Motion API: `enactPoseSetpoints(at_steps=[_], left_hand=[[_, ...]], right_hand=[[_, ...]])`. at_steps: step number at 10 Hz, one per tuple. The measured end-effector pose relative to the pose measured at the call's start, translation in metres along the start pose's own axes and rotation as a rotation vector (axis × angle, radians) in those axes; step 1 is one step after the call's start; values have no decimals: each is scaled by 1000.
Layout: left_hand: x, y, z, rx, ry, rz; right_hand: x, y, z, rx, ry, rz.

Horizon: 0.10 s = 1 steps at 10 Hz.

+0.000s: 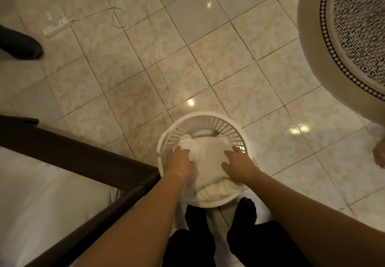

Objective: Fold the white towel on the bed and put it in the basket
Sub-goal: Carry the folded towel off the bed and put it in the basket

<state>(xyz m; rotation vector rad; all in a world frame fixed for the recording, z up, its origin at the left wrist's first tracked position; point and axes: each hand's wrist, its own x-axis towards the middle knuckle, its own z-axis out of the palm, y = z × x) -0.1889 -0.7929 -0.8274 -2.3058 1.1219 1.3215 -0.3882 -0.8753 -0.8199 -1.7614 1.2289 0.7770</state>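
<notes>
A round white plastic basket (210, 119) with a lattice wall stands on the tiled floor right in front of my feet. The folded white towel (208, 162) lies inside it and fills most of the opening. My left hand (180, 161) rests on the towel's left side, fingers curled into the cloth. My right hand (237, 165) lies flat on the towel's right side with fingers spread. Only a small part of the basket's bottom shows, at the far side.
The bed with its dark frame (83, 158) and white sheet (41, 200) is at the left. A white power strip (55, 27) and its cable (154, 37) lie on the floor ahead. A patterned round rug (354, 33) is at the upper right. Another person's foot (379, 156) shows at the right edge.
</notes>
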Motion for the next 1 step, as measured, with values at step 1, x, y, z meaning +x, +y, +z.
enactPoseSetpoints(at_steps=[1], left_hand=[[-15,10,-6,-37,12,25]], right_hand=[[-15,-4,-8,21,35,-29]])
